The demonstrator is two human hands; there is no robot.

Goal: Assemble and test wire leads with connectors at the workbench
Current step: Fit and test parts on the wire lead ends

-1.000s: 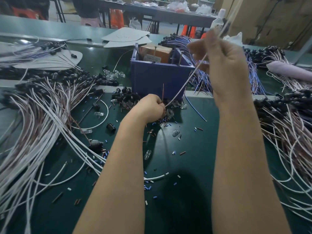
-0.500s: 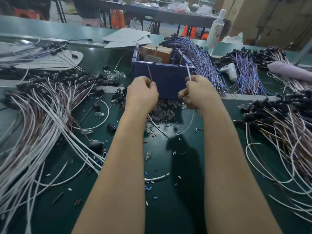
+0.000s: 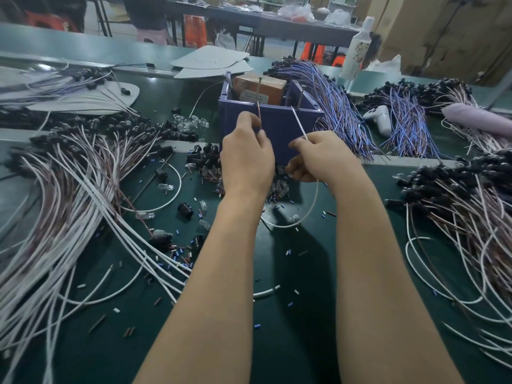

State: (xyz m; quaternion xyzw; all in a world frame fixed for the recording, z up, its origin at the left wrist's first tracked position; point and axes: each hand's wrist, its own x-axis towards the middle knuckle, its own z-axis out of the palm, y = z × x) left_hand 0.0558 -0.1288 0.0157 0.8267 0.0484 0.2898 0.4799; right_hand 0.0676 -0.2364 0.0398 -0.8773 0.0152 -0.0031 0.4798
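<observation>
Two bare forearms rose from the bottom edge of the frame over the green mat (image 3: 291,342), which was littered with short cut bits of insulation (image 3: 180,249). A fan of white and brown leads (image 3: 69,206) filled the lower left, and a heap of leads with black ends (image 3: 457,206) lay at the right edge.

At centre, a white wire (image 3: 299,123) hung in a slack loop below the hands and ran up into the right hand (image 3: 324,159). That hand's fingers were curled in, thumb and forefinger pinching the wire, and its free end slanted up and to the left out of the pinch.

Just to the left, close but apart, the left hand (image 3: 246,159) was curled into a loose fist. It pinched a thin brown wire (image 3: 259,115) whose end stood nearly upright above the knuckles. Whether the two wires joined lower down could not be told.

Black connectors (image 3: 202,157) lay piled on the mat left of the left hand. Behind both hands stood a blue bin (image 3: 279,126) with a cardboard box (image 3: 260,85) inside. Farther off, toward the upper right, lay a bundle of blue wires (image 3: 336,106), and beyond it stood a white bottle (image 3: 357,51).
</observation>
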